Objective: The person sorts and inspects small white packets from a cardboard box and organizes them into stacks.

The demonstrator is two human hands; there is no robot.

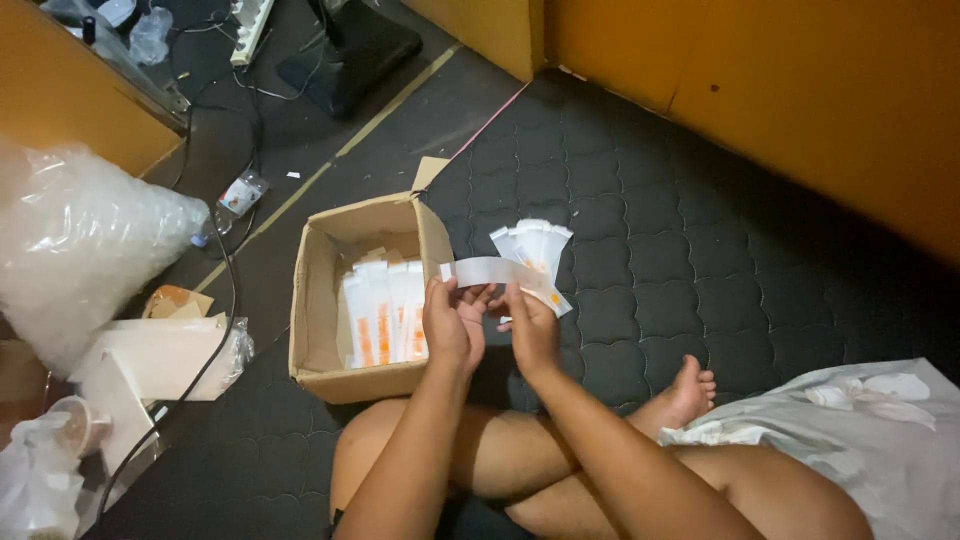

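My left hand [452, 322] and my right hand [530, 325] together hold a flat white packet with an orange mark [500, 273], above the right edge of an open cardboard box [312, 330]. Inside the box stand several white packets with orange stripes [385, 315]. A fanned pile of the same white packets [533, 243] lies on the dark quilted mat [650, 250] just beyond my hands. My crossed legs are below.
A large clear plastic bag [80, 240] sits at the left, with white card pieces [150, 360] and a cable beside it. A small bottle [238, 195] lies on the floor. Orange walls [800, 90] border the mat at the right. Grey cloth [860, 430] lies at the lower right.
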